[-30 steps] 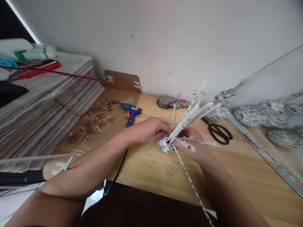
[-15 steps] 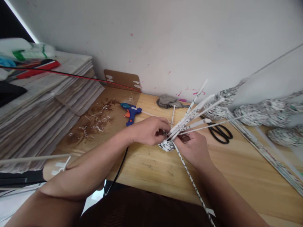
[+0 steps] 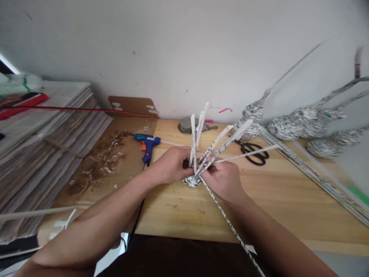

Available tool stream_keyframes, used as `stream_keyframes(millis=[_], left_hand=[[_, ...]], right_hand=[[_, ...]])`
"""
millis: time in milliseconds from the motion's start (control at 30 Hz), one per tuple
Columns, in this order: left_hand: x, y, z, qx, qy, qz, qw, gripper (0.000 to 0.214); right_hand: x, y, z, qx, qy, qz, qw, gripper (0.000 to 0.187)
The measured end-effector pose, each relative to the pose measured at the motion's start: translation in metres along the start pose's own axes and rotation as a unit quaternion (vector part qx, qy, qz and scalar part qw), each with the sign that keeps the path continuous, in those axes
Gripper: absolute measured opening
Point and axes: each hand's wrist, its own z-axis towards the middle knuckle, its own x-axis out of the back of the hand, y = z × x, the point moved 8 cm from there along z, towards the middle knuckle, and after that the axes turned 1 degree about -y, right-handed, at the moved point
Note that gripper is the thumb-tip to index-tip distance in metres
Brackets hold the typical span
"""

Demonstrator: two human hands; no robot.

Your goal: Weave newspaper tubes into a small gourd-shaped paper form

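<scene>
A small woven piece of rolled newspaper [image 3: 192, 181] rests on the wooden table [image 3: 276, 200] between my two hands. Several white paper tubes [image 3: 215, 144] stick up and fan out from it. My left hand [image 3: 170, 165] is closed on its left side, fingers curled round the tubes' base. My right hand [image 3: 223, 179] grips it from the right, fingers pinched among the tubes. One long speckled paper tube [image 3: 227, 223] trails from the piece toward me.
A blue glue gun [image 3: 146, 144] lies left of my hands, its black cord running off the table's front edge. Black scissors [image 3: 253, 152] lie to the right. Woven newspaper balls [image 3: 285, 129] and long tubes line the right side. Stacked newspapers [image 3: 43, 138] fill the left.
The upright tubes have spread and swung leftward, several now standing nearly vertical. Both hands stay on the woven piece. The view has shifted, so everything sits further left.
</scene>
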Motion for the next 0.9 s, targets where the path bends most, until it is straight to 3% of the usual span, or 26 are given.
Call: stream_keyframes(millis=[167, 600, 767, 900], left_hand=[[-0.005, -0.010, -0.002, 0.033, 0.003, -0.067, 0.997, 0.011], [-0.003, -0.015, -0.005, 0.009, 0.004, -0.122, 0.992, 0.012], [-0.007, -0.009, -0.007, -0.004, 0.005, -0.061, 0.998, 0.014], [-0.005, -0.012, -0.009, 0.007, 0.017, -0.010, 1.000, 0.012]], right_hand=[[0.003, -0.006, -0.002, 0.019, -0.002, -0.009, 1.000, 0.011], [0.000, -0.013, -0.016, -0.014, -0.129, -0.098, 0.987, 0.020], [-0.001, -0.009, -0.016, -0.045, -0.160, -0.144, 0.975, 0.015], [0.007, -0.004, -0.013, -0.061, -0.129, -0.105, 0.984, 0.012]])
